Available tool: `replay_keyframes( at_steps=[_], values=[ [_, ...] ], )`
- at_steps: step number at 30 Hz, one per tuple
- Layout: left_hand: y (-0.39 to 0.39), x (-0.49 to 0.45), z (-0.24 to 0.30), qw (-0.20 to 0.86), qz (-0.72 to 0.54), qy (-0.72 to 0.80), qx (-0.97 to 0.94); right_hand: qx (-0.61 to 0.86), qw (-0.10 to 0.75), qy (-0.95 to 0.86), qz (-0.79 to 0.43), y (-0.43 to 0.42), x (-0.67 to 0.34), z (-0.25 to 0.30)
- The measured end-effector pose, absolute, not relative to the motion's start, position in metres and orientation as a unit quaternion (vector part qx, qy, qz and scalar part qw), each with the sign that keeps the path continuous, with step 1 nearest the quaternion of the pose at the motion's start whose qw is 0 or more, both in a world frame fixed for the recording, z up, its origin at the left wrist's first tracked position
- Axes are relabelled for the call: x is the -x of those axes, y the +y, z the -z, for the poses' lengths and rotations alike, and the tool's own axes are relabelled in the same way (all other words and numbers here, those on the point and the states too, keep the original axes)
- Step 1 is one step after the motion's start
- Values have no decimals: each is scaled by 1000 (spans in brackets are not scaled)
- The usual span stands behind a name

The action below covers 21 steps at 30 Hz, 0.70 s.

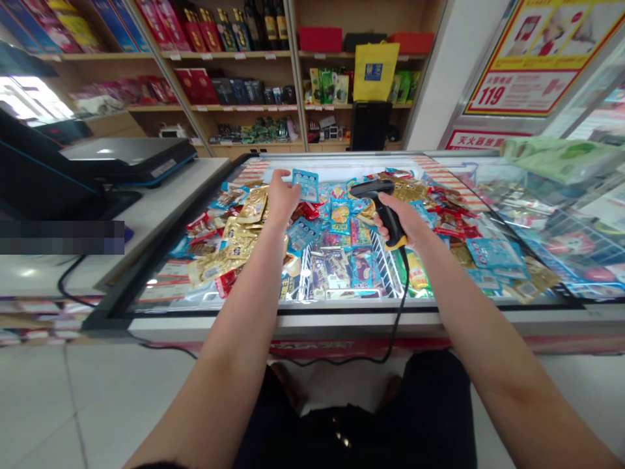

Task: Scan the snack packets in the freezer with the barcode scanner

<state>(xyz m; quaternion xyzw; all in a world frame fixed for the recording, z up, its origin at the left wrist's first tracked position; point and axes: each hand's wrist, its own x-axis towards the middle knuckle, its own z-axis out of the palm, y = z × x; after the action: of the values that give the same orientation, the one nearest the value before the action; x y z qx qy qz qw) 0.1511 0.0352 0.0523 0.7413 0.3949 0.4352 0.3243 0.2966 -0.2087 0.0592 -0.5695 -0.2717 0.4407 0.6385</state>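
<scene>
At my far left a black machine (34,163) sits on the counter (156,202), with a flat scale (127,151) beside it. The freezer (170,326) with the glass top begins at the counter's right edge, and behind it stand the shelves (295,65), with boxes at the left and bottles (268,23) farther along.

On the left part of the glass I have a heap of gold packets (241,241), with red packets (202,228) poking out at its left edge. My left hand (284,198) is above the far side of this heap, fingers pinched on the left edge of a blue packet (306,184), which I hold up off the glass.

Below and right of that, a white wire basket (390,277) shows through the glass, full of colourful packs (364,268). Over its right side my right hand (409,221) has its fingers wrapped round the grip of the scanner (388,212). The scanner's head points left towards the blue packet, near it but apart. Its cable (398,319) drops over the freezer's front and curls away left. A yellow bag (375,88) stands on the shelves beyond.

Right of my hand lie more red packs (454,225), then blue sachets (495,253) nearer me. A sign (525,91) reading 119 and a pale green bag (561,159) are at the far right.
</scene>
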Motion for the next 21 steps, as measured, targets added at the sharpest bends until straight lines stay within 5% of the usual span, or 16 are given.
replay_keyframes(
  at_steps=[8,13,21],
  values=[
    [66,-83,-72,147,-363,510,-766,547,664,-266,-435,-210,-303,-63],
    [62,-77,-61,144,-284,536,-782,549,667,-262,-432,-210,-311,-59],
    [33,-115,-75,121,-337,483,-799,557,691,-237,-395,-227,-326,-69]
  ],
)
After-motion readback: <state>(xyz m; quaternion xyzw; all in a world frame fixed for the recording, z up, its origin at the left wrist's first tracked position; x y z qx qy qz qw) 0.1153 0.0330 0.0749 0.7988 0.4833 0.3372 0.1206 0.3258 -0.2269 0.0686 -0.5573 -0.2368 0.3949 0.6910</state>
